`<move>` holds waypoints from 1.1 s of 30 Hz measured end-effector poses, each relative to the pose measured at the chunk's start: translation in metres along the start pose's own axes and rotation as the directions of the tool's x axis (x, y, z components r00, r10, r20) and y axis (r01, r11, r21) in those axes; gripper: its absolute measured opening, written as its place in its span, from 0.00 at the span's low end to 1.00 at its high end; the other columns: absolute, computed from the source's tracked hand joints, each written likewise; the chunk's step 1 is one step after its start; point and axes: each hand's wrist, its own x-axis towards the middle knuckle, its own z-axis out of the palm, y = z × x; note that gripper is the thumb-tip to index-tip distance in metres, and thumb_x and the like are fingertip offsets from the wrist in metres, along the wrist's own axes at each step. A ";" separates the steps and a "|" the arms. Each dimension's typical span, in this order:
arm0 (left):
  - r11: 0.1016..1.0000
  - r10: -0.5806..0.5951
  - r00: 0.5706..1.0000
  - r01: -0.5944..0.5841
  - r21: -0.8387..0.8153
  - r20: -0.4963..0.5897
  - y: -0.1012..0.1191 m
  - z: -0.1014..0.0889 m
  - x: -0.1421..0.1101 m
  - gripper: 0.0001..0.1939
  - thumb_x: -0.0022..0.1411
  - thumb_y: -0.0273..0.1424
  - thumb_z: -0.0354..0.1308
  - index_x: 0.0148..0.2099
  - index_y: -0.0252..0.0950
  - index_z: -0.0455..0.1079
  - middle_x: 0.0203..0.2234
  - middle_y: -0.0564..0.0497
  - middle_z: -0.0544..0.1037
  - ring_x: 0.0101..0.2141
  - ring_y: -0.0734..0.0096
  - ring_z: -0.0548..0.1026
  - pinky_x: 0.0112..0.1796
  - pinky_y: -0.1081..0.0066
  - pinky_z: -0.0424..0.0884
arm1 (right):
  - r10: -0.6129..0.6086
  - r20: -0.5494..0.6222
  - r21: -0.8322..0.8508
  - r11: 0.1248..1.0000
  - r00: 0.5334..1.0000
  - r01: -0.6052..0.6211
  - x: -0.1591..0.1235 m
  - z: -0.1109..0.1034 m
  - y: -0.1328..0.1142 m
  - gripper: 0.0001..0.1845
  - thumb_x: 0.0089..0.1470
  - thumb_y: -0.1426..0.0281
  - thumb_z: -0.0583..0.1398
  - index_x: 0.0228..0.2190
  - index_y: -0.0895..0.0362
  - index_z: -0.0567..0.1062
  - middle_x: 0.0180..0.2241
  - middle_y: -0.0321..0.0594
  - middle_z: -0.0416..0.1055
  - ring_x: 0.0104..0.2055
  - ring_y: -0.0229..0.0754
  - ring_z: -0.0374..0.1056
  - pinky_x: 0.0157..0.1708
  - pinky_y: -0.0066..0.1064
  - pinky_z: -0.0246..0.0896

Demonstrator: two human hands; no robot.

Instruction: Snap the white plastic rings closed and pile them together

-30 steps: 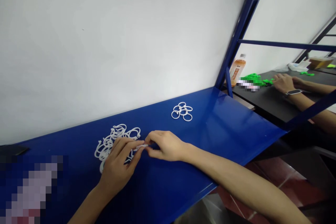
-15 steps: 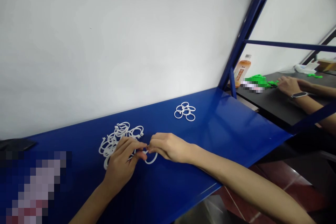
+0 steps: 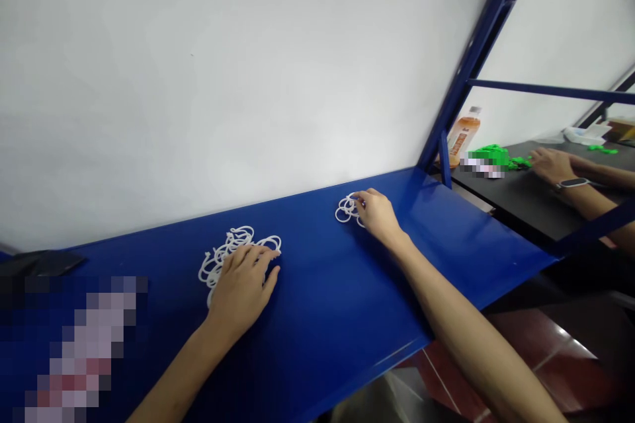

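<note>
My left hand (image 3: 244,287) rests over a tangled pile of white plastic loops (image 3: 215,264), palm down and fingers apart, and covers part of it. Many of those loops are unclosed, with a small knob at one end. Farther right, my right hand (image 3: 378,213) reaches to a small cluster of closed white rings (image 3: 343,214). Its thumb and forefinger are bent together at a white ring on the cluster's near right side. The fingers partly hide that ring and its neighbours.
Both groups lie on a blue tabletop (image 3: 317,317) against a white wall (image 3: 278,79). A blue metal frame (image 3: 464,66) rises at right. Beyond it are a drink bottle (image 3: 464,137), green pieces (image 3: 491,155) and another person's hands (image 3: 553,165) at a black table. Black plastic (image 3: 44,263) lies at left.
My hands have parted. The right one has carried the ring from beside the pile to the cluster at the right. The left one has let go and opened over the pile.
</note>
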 end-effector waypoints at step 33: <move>0.756 -0.155 0.988 0.121 -0.644 0.004 0.022 -0.016 0.006 0.10 0.70 0.30 0.51 0.51 0.43 0.68 0.37 0.54 0.76 0.38 0.71 0.78 0.39 0.70 0.75 | -0.543 0.178 0.582 0.731 0.821 0.358 -0.048 0.018 -0.083 0.10 0.63 0.70 0.59 0.46 0.55 0.69 0.48 0.44 0.74 0.48 0.42 0.71 0.49 0.38 0.68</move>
